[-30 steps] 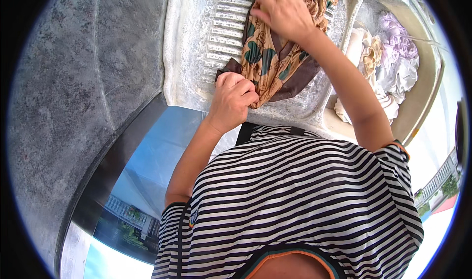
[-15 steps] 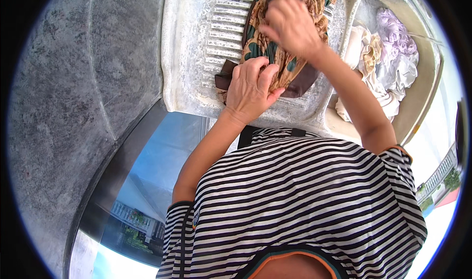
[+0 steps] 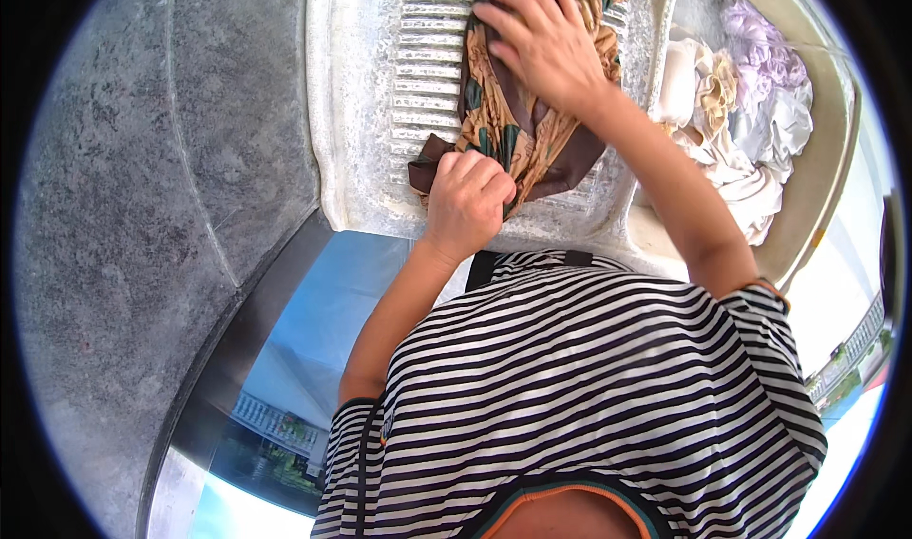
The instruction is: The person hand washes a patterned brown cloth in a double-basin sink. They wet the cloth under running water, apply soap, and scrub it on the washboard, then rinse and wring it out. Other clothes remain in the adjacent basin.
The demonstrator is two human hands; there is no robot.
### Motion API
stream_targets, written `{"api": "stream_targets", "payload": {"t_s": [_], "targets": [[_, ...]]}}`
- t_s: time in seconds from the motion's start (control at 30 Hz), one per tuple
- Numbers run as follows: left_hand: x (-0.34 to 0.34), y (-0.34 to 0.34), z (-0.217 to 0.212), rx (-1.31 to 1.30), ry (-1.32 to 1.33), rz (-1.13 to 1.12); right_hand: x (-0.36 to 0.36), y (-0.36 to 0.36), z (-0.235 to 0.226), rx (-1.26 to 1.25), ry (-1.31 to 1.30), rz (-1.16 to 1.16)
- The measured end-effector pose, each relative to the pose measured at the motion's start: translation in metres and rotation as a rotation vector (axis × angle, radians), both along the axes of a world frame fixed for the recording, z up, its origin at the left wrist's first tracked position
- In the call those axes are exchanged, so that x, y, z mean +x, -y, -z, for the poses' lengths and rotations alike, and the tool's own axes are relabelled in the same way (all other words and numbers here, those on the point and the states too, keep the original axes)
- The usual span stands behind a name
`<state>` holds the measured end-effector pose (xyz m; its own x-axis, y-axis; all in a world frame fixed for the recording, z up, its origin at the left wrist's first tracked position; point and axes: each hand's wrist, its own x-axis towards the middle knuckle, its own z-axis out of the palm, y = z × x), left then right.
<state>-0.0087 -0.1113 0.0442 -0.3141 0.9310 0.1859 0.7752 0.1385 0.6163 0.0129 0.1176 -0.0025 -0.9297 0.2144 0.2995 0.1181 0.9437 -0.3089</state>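
A bunched, wet-looking cloth in tan with green and brown patterning and dark brown edging lies over the ridged washboard of a pale sink. My left hand is closed around its near end, fingers curled into a fist on the fabric. Farther up, my right hand rests on the cloth with its fingers spread and stretched out over the dark brown part. A dark brown corner of the fabric sticks out to the left of my left hand.
Right of the washboard, a basin holds heaped laundry: a lilac piece, a white one and cream fabric. A grey stone-like counter fills the left side. The sink's near rim lies close to my body.
My left hand has gone from loosely bent fingers to a closed grip on the cloth. My right hand has moved slightly up and left, fingers now spread, and more dark brown fabric shows.
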Motion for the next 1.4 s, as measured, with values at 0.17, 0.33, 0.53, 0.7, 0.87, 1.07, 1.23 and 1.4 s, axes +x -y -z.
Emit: {"api": "stream_targets", "payload": {"t_s": [0.17,0.33,0.53,0.7,0.87,1.07,1.23,1.4], "targets": [[-0.010,-0.016,-0.002,-0.055,-0.005,0.084,-0.125,-0.092,0.040,0.011,-0.043,0.365],[-0.007,-0.010,0.002,0.003,0.028,-0.141,-0.071,-0.015,0.020,-0.077,-0.100,-0.038],[0.003,-0.014,0.011,-0.051,-0.102,-0.129,-0.023,-0.023,0.015,0.064,-0.295,-0.188],[-0.007,-0.030,0.013,-0.150,-0.129,-0.133,-0.094,-0.114,0.041,-0.005,0.093,0.393],[-0.023,-0.011,0.026,0.036,0.557,-0.676,0.010,0.004,0.001,-0.021,-0.159,0.040],[-0.087,0.007,-0.004,0.362,1.059,-1.148,0.061,-0.042,0.009,0.112,0.022,0.043],[-0.082,0.000,-0.017,-0.096,0.235,-0.765,0.032,-0.014,0.016,0.049,0.111,0.179],[-0.092,-0.056,-0.003,-0.277,-0.302,-0.325,0.071,0.081,-0.011,-0.096,-0.066,-0.332]]}}
